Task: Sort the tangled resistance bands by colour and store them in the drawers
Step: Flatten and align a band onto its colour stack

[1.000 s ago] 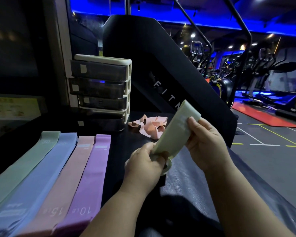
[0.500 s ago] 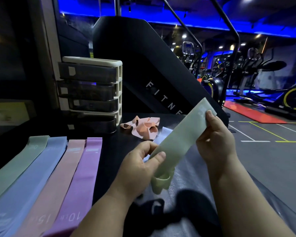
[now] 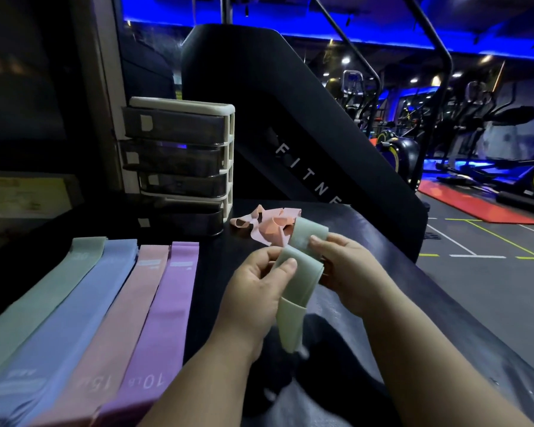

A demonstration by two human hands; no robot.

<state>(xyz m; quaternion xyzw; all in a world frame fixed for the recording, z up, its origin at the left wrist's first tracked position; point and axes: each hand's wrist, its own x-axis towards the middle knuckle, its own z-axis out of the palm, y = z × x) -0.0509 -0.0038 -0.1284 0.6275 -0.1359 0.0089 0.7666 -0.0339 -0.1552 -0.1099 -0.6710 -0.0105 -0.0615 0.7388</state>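
A pale green rubber band (image 3: 296,278) is folded over between my two hands above the dark table. My left hand (image 3: 256,288) pinches its lower fold with thumb and fingers, and a loose end hangs down. My right hand (image 3: 342,266) pinches the upper fold near its top. Behind them a tangle of peach-pink bands (image 3: 267,224) lies on the table. At the left, flat fabric bands lie side by side: green (image 3: 43,291), blue (image 3: 84,312), pink (image 3: 124,315), purple (image 3: 164,315). The small drawer unit (image 3: 182,161) stands at the back with its dark drawers pushed in.
The black table (image 3: 367,241) ends at the right above the grey gym floor. A large black machine marked FITNE (image 3: 305,143) rises behind the table. Exercise machines stand far right. A dark cloth lies at the near edge.
The green band was stretched out long between my hands; now it is folded over, with my right hand brought down and in close to my left.
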